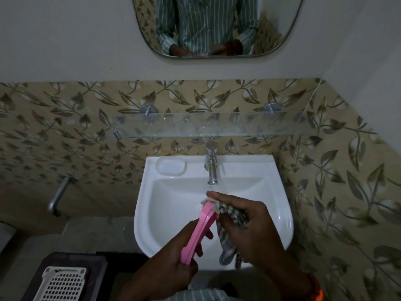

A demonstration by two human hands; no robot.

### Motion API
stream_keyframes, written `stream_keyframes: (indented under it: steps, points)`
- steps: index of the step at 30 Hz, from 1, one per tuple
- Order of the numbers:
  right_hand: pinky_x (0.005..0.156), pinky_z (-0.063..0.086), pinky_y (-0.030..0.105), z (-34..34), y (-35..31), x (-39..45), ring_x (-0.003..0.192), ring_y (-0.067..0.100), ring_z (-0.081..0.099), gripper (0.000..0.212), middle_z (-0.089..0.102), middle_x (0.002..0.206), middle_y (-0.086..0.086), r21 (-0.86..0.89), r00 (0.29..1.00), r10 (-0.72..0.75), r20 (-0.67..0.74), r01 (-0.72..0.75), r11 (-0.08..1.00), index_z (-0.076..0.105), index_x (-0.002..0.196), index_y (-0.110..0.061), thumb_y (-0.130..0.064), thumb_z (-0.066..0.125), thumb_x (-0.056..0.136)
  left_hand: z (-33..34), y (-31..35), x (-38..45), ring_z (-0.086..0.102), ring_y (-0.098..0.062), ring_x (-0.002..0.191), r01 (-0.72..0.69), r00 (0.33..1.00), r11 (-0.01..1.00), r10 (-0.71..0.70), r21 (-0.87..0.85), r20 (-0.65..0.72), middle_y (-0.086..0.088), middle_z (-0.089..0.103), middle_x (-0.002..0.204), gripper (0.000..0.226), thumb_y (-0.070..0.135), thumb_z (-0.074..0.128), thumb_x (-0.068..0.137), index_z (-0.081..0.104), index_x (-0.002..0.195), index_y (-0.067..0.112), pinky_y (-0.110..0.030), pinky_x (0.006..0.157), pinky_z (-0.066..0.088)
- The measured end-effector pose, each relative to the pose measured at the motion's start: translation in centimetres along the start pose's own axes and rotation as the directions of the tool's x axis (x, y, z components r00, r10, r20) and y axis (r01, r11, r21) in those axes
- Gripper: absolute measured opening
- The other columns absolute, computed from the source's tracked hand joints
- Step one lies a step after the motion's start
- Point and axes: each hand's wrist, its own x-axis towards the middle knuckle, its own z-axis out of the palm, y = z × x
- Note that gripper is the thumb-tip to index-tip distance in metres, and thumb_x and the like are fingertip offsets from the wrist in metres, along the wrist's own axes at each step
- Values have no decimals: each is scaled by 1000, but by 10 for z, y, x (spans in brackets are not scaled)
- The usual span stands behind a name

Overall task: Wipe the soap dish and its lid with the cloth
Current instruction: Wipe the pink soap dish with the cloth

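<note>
My left hand (173,257) grips a pink soap dish part (198,232) by its lower end and holds it edge-on over the white sink (280,220). I cannot tell whether this pink piece is the dish or its lid. My right hand (245,222) holds a grey checked cloth (227,242) bunched against the top end of the pink piece, and the cloth's tail hangs down into the basin. A clear oval plastic piece (171,167) lies on the sink's back left ledge.
A chrome tap (211,164) stands at the back centre of the sink. A glass shelf (208,124) runs along the tiled wall above it, with a mirror (214,27) higher up. A white perforated tray (63,283) rests on a dark stand at lower left.
</note>
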Motion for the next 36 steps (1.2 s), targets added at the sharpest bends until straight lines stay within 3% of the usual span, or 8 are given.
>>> stream_keyframes:
  steps: [5,9,13,18,23,29,34,36]
  points:
    - [83,60,44,-4,7,6,90,21,74,20,77,96,3,77,992,103,73,-108,991,74,107,-17,-7,64,93,8,-7,3,54,-7,78,-108,990,994,108,8,-95,12,55,100,85,-5,53,83,35,146,49,-20,67,47]
    - [75,61,41,-2,2,6,81,21,74,24,77,88,3,104,996,85,-37,-81,991,76,104,-22,-5,64,92,11,-5,13,59,1,103,-126,988,992,126,13,-89,18,52,128,91,1,63,87,20,154,45,-18,83,51]
    - [67,58,29,-2,-2,11,69,10,69,11,72,76,-7,-219,982,-117,-150,82,972,73,101,-15,-17,69,91,12,-3,19,46,-4,136,-152,973,988,143,-34,-181,25,42,146,95,40,83,80,23,152,36,-17,103,46]
    - [79,55,18,9,-12,6,83,5,68,19,73,93,-3,-412,955,-247,-163,161,897,71,105,-11,-12,73,86,21,13,34,66,-17,119,-135,934,897,-26,-420,-355,14,63,133,83,93,53,63,48,134,51,-39,90,60]
    - [84,57,24,18,-21,-1,94,17,69,35,73,105,4,-538,944,-302,-131,189,822,68,115,-6,-14,69,81,24,14,40,74,-21,103,-191,905,816,-69,-546,-419,4,76,112,52,73,47,76,68,114,46,-40,81,62]
    - [69,60,29,17,-29,-11,94,24,64,44,66,127,10,-718,862,-493,117,416,558,62,128,-4,-1,58,84,21,11,37,72,-33,102,-253,882,847,4,-467,-471,-5,75,115,87,87,47,75,46,144,33,-51,73,57]
    - [78,55,16,16,-22,-7,90,2,67,45,73,102,-10,-295,980,-184,-82,152,943,68,125,-24,-6,74,84,15,21,30,68,-43,75,-328,826,864,67,-381,-560,-21,71,84,89,87,51,72,45,143,34,-56,61,60]
    - [78,54,13,17,-26,-8,92,-3,68,43,73,101,-14,-128,986,-95,-139,77,989,69,122,-26,-3,73,85,14,25,30,66,-45,72,-339,840,851,83,-401,-536,-23,70,82,90,83,56,72,41,146,34,-56,63,59]
